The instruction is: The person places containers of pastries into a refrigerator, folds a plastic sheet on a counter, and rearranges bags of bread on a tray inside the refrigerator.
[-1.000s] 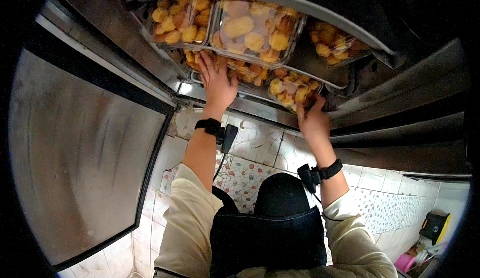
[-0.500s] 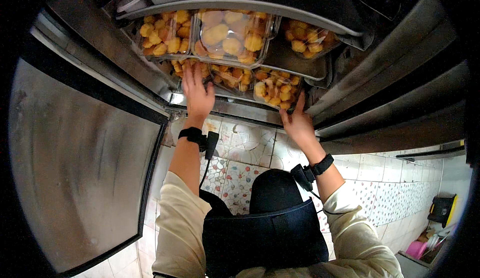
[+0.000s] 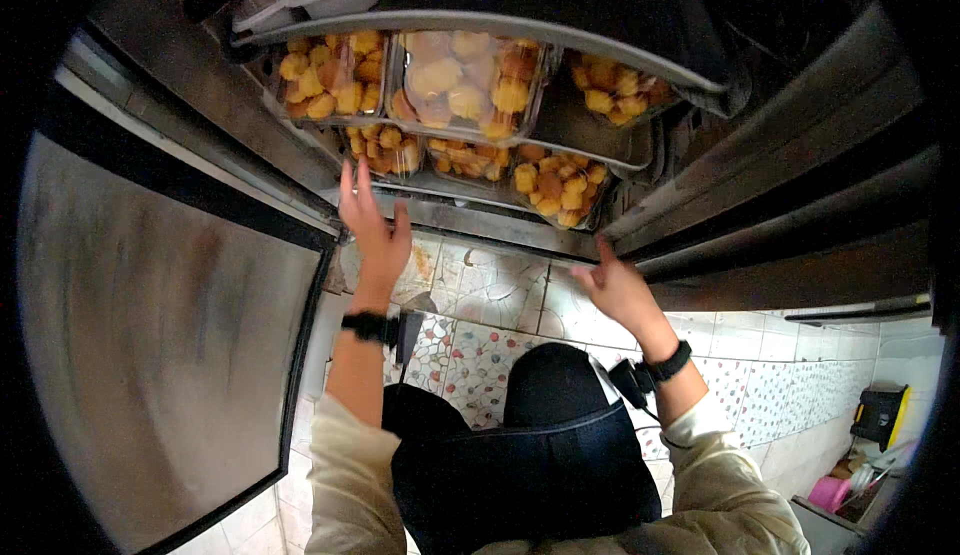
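Clear plastic boxes of yellow-orange lumps of food stand on two trays inside an open cabinet. On the lower tray are a left box, a middle box and a right box. My left hand, fingers spread, is just in front of the left box and holds nothing. My right hand is below the right box, apart from it. Its index finger and thumb are stretched apart, with nothing between them. A black strap with a small device sits on each of my wrists.
The upper tray bears more boxes, among them a large one. A shelf edge curves above them. The cabinet door stands open at left. White and patterned tiles lie below. A black-and-yellow case is far right.
Both hands have drawn back toward me from the lower boxes. My left hand has left the left box, and my right hand has come away from the right box, which stays on the tray.
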`<action>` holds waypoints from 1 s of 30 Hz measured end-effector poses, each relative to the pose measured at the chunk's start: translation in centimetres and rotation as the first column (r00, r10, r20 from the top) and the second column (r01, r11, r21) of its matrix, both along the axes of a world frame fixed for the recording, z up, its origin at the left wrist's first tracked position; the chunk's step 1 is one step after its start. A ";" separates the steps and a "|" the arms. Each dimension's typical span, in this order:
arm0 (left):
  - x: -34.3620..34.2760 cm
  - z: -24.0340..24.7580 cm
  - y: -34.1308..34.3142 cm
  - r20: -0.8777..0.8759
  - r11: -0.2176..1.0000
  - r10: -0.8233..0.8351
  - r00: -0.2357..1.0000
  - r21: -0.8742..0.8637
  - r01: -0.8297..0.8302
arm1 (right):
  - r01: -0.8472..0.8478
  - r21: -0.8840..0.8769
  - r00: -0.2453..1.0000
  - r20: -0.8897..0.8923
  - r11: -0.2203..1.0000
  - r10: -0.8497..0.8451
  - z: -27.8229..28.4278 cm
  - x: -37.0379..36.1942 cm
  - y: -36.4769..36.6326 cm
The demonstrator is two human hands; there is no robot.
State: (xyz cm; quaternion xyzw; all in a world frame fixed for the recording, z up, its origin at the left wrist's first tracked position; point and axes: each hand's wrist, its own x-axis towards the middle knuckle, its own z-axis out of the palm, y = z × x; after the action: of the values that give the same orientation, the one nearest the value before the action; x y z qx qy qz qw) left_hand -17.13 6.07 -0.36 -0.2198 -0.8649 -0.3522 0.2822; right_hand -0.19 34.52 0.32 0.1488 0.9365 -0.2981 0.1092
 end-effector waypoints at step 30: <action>37.8 15.3 -6.8 0.815 0.244 -0.564 0.134 0.320 -0.915 | -0.469 0.483 0.745 -0.234 0.739 0.625 6.2 -15.0 -17.2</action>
State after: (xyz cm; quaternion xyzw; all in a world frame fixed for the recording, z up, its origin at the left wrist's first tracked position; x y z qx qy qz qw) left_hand 20.63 -0.70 14.96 0.4442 -0.4215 -0.7598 -0.2184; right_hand -15.20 17.36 6.49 -0.1812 0.9799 -0.0800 -0.0227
